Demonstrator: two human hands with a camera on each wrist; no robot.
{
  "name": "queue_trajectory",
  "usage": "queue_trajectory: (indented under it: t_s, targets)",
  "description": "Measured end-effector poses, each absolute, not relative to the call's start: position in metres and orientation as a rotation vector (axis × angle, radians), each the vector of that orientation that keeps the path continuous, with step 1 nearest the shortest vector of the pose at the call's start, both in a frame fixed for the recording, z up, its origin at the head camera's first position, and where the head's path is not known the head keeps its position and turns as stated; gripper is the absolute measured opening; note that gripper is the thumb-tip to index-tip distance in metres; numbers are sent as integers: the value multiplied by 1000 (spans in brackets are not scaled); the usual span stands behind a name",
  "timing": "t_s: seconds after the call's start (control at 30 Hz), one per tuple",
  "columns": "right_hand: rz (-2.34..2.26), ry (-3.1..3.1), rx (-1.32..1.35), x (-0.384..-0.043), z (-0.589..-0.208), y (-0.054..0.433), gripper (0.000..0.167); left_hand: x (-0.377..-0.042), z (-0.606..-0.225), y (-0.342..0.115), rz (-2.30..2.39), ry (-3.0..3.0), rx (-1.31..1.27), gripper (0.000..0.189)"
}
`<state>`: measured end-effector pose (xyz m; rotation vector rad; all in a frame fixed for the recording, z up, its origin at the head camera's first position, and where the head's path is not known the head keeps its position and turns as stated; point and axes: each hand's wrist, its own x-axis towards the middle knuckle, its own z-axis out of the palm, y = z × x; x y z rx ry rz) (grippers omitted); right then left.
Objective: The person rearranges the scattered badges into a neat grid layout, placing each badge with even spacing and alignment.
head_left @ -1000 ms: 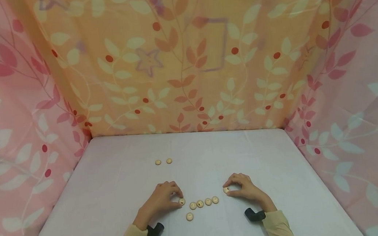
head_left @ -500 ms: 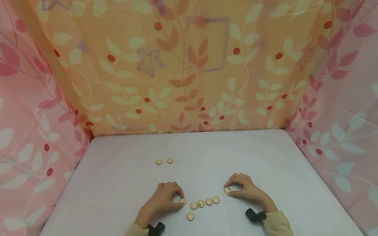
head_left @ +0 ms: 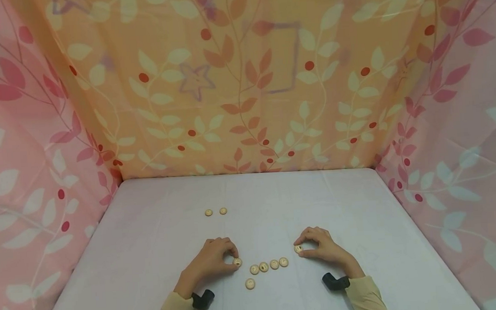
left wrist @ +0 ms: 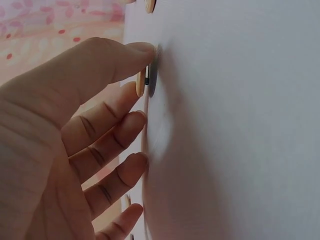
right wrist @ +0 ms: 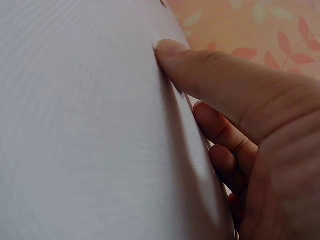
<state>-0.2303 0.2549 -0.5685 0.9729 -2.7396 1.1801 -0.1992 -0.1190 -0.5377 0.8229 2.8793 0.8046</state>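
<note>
In the head view my left hand (head_left: 214,257) pinches a small round wooden disc (head_left: 237,262) with a dark mark, between thumb and fingers. The left wrist view shows that disc (left wrist: 140,83) edge-on under the thumb, slightly tilted and close to the white table. My right hand (head_left: 321,247) pinches another wooden disc (head_left: 298,249) at the right; the thumb hides most of it in the right wrist view. Between the hands lies a slightly slanting row of discs, from a left one (head_left: 254,270) to a right one (head_left: 283,262). A single disc (head_left: 250,284) lies nearer me.
Two more discs, one left (head_left: 209,212) and one right (head_left: 223,211), lie farther back on the white table (head_left: 329,202). A leaf-patterned orange curtain (head_left: 236,117) rises behind the table, with pink ones (head_left: 453,126) at the sides. Black devices (head_left: 203,300) sit on both wrists.
My left hand has shifted slightly left and away from me with its disc, widening the gap to the row. The right hand keeps its place and its hold.
</note>
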Motion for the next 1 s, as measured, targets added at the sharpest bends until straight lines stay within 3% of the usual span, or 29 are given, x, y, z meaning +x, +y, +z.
queue_trajectory:
  t_s: [1.0]
  targets:
    - [1147, -2688, 1012, -229, -568, 257, 25, -218, -541, -154, 901, 2994, 654, 19]
